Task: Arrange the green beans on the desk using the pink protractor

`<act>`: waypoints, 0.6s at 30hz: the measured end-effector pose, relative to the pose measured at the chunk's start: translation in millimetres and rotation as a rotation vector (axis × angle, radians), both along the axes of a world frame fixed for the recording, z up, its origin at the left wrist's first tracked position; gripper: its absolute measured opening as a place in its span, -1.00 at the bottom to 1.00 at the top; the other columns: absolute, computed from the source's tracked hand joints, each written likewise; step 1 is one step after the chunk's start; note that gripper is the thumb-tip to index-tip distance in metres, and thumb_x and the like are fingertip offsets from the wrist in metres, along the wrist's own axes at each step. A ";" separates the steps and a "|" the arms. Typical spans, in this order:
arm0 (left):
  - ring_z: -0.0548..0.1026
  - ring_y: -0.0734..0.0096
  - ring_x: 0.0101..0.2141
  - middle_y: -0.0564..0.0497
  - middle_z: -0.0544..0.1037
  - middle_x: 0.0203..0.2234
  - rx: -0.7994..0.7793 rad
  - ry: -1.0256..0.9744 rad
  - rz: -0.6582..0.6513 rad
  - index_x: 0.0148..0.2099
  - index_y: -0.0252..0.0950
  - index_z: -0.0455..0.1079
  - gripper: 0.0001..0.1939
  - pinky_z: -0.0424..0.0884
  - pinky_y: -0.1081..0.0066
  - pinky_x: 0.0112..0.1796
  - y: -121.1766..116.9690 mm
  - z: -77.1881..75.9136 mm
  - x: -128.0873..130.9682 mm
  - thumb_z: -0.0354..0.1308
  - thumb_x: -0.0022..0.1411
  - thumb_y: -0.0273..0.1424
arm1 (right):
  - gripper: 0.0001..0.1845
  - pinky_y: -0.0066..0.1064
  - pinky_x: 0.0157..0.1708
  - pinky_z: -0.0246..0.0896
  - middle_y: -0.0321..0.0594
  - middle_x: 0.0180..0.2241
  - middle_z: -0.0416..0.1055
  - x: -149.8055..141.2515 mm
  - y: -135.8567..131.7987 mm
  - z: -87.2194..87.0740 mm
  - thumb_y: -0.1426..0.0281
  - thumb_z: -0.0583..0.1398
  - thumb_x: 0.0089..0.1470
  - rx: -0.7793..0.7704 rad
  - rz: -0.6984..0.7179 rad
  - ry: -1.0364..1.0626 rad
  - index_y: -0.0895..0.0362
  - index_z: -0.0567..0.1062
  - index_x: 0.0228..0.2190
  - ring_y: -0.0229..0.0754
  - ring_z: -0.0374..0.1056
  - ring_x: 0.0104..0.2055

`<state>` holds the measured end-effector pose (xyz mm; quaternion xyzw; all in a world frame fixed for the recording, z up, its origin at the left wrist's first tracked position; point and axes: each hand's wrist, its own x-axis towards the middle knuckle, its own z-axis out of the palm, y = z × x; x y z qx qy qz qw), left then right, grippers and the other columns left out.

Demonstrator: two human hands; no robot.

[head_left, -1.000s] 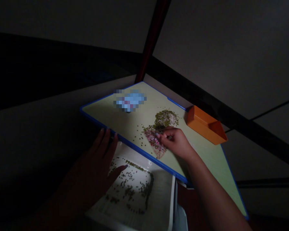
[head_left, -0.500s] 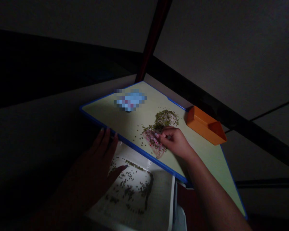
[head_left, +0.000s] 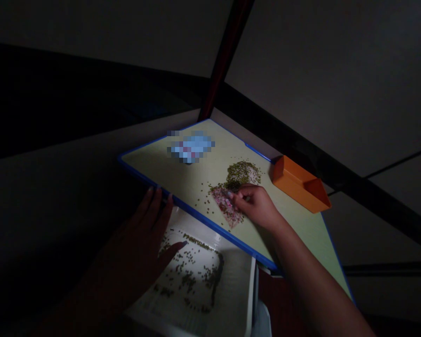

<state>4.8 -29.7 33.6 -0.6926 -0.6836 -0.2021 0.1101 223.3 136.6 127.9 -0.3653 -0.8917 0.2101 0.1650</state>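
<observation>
My right hand (head_left: 254, 203) is pinched closed over a pink patterned piece (head_left: 226, 206) that lies on the pale board. Small green beans (head_left: 243, 172) are heaped just beyond its fingertips and scattered around the pink piece. Whatever sits between the finger and thumb is too small to make out. In shadow, my left hand (head_left: 145, 229) is open, its fingers apart at the board's blue front edge. Its thumb extends over a white basin (head_left: 236, 285), which stands below that edge with more beans spread over its floor.
The yellowish board (head_left: 154, 168) has a blue rim and reaches into a corner between walls. An orange rectangular box (head_left: 300, 185) stands at its right side. A blurred light-blue object (head_left: 192, 147) lies toward the back left. The surroundings are dark.
My right hand keeps its pinch and has shifted only slightly over the pink piece, whose lower tip sits a little higher. My left hand stays in place.
</observation>
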 end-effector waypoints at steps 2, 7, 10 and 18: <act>-0.11 -0.06 0.34 -0.35 0.00 0.33 0.004 0.007 0.000 0.34 -0.44 -0.07 -0.06 0.23 0.03 0.14 -0.7 0.1 -0.1 -0.13 0.13 0.15 | -0.62 -0.40 -0.46 -0.01 -0.29 -0.63 0.24 -1.8 0.8 1.2 0.33 0.14 0.11 0.007 0.005 -0.011 0.13 0.34 -0.70 -0.30 0.15 -0.52; -0.09 -0.05 0.34 -0.35 0.01 0.33 0.013 0.007 0.009 0.34 -0.44 -0.07 -0.08 0.25 0.03 0.13 -0.9 0.5 0.7 -0.13 0.15 0.12 | -0.61 -0.40 -0.47 -0.03 -0.29 -0.63 0.22 -7.8 2.9 4.4 0.31 0.13 0.12 0.001 0.020 -0.029 0.13 0.30 -0.70 -0.31 0.13 -0.52; -0.10 -0.04 0.34 -0.34 0.02 0.32 0.004 0.009 0.010 0.34 -0.44 -0.07 -0.08 0.28 0.03 0.11 0.3 0.7 1.1 -0.13 0.15 0.13 | -0.61 -0.39 -0.48 -0.05 -0.29 -0.62 0.22 -11.4 3.9 5.5 0.32 0.12 0.12 0.008 0.028 -0.040 0.13 0.28 -0.70 -0.31 0.12 -0.53; -0.05 -0.04 0.33 -0.35 0.04 0.32 0.024 0.026 0.017 0.34 -0.43 -0.09 -0.10 0.36 0.06 0.05 -0.1 2.6 2.3 -0.16 0.17 0.12 | -0.63 -0.39 -0.51 -0.10 -0.31 -0.65 0.21 -18.9 9.3 3.6 0.33 0.13 0.11 0.012 -0.027 -0.061 0.13 0.30 -0.69 -0.33 0.09 -0.57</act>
